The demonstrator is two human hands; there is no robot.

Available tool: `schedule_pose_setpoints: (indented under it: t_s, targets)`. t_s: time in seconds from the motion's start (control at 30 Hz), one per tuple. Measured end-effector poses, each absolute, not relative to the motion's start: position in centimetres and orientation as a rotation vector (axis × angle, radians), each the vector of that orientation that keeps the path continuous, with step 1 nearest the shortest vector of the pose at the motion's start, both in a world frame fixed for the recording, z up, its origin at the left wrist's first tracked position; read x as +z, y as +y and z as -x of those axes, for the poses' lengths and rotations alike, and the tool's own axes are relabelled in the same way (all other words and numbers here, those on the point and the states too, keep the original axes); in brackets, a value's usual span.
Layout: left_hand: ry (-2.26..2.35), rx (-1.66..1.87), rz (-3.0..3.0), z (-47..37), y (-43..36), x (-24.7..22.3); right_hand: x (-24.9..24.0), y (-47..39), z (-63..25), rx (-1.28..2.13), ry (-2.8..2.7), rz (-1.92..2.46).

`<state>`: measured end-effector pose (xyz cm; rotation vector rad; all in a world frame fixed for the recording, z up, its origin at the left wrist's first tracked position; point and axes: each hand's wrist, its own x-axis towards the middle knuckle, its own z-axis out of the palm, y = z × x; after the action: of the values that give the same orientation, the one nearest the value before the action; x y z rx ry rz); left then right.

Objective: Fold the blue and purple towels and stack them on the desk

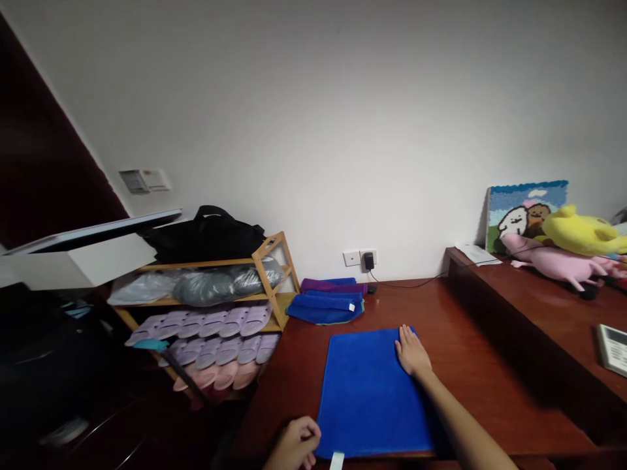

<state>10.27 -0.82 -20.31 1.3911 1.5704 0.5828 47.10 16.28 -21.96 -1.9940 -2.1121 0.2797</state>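
Lying spread out at the lower centre of the frame, a blue towel [369, 391] covers part of a reddish-brown wooden table [480, 385], its near edge at the table's front edge with a small white tag [336, 461] hanging at the bottom. The right hand [411, 352] rests flat and open on the towel's upper right corner, fingers together and pointing toward the wall, holding nothing. The left hand [294, 445], at the bottom edge of the frame, is curled at the towel's lower left corner; its fingers close around that corner, though how much cloth they pinch cannot be told.

Farther up the table, just left of centre, sits a stack of folded towels [327, 302], blue ones in front and a purple one behind. Beyond it a black charger [369, 261] is plugged into a white wall socket, its cable trailing right. At centre left a wooden shoe rack [267, 274] holds rows of lilac and pink slippers [210, 339], with a black bag [206, 235] on top. At the right, on a raised wooden ledge, lie a yellow plush toy [582, 233] and a pink plush toy [558, 263] before a cartoon picture [519, 212].
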Motion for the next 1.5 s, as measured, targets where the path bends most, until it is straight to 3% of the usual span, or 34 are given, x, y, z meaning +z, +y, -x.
schedule_pose_setpoints:
  t_s: [0.13, 0.27, 0.43, 0.57, 0.73, 1.0, 1.5]
  targets:
    - [1.758, 0.406, -1.821, -10.9, -0.1, -15.8, -23.2, 16.3, -47.2, 0.276, -2.099, 1.995]
    - [1.83, 0.618, -2.148, -16.9, 3.2, -12.6, -22.9, 16.3, -47.1, 0.267, -2.074, 2.011]
    - [1.522, 0.579, -2.501, -29.0, 9.3, -15.0, -22.8, 16.2, -47.2, 0.239, -2.073, 2.054]
    - [1.563, 0.477, -2.527, -33.6, 13.2, -18.7, -23.2, 16.3, -47.4, 0.201, -2.141, 2.051]
    - [1.61, 0.387, -2.555, -29.7, 15.5, -21.0, -23.2, 16.5, -47.1, 0.18, -2.102, 2.105]
    - [1.963, 0.23, -2.391, -19.2, 17.6, -20.0, -22.6, 16.3, -46.8, 0.193, -2.07, 2.174]
    - [1.961, 0.29, -2.389, -18.1, 17.6, -20.2, -23.7, 17.0, -48.1, 0.227, -2.072, 2.101]
